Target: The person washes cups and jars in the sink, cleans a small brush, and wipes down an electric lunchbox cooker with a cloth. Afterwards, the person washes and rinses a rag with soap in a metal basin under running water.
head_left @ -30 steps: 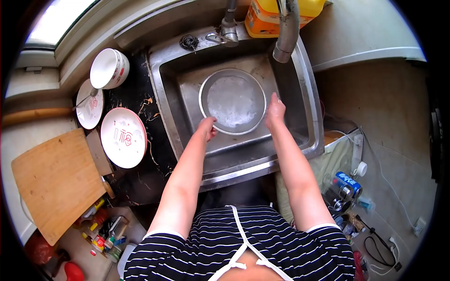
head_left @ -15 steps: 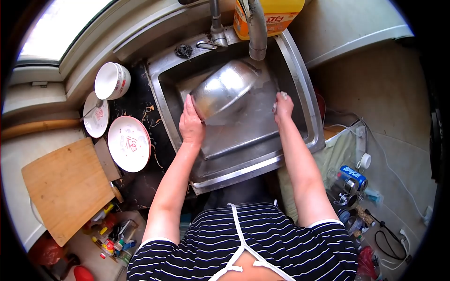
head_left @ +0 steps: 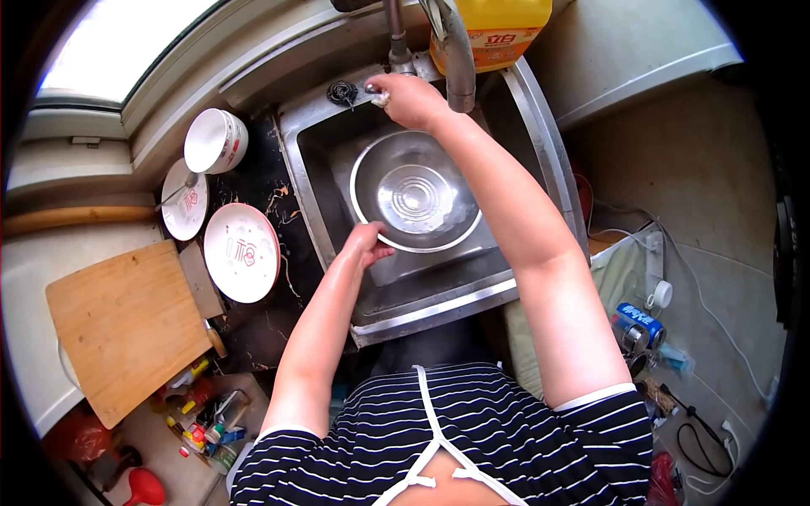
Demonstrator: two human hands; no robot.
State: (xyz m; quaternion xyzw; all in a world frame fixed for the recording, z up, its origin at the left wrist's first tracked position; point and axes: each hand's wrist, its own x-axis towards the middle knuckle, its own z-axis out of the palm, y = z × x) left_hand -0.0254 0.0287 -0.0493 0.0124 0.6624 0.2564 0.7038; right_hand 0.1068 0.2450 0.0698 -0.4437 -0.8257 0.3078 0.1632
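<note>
A round steel basin [head_left: 416, 192] sits upright in the metal sink [head_left: 396, 325], with a shiny ringed bottom showing. My left hand [head_left: 368, 245] grips its near left rim, thumb and fingers around the edge. At the back of the sink, my right hand [head_left: 408, 99] is closed around a small whitish cloth [head_left: 380, 99] and touches the faucet lever, which it mostly covers. A dark wire scrubber [head_left: 342, 93] lies on the rim just left of it. The faucet spout [head_left: 460, 76] hangs to the right of my right hand.
Stacked bowls [head_left: 216, 141], two plates [head_left: 242, 252] and a cleaver [head_left: 201, 282] are on the dark counter to the left. Beside them lies a wooden board [head_left: 126, 329]. A yellow jug [head_left: 498, 38] stands behind the sink; a blue can [head_left: 639, 325] is at right.
The basin has gone from tipped on its side to upright. My right hand has moved from the sink's right side up to the faucet lever. My left hand is lower, at the near rim.
</note>
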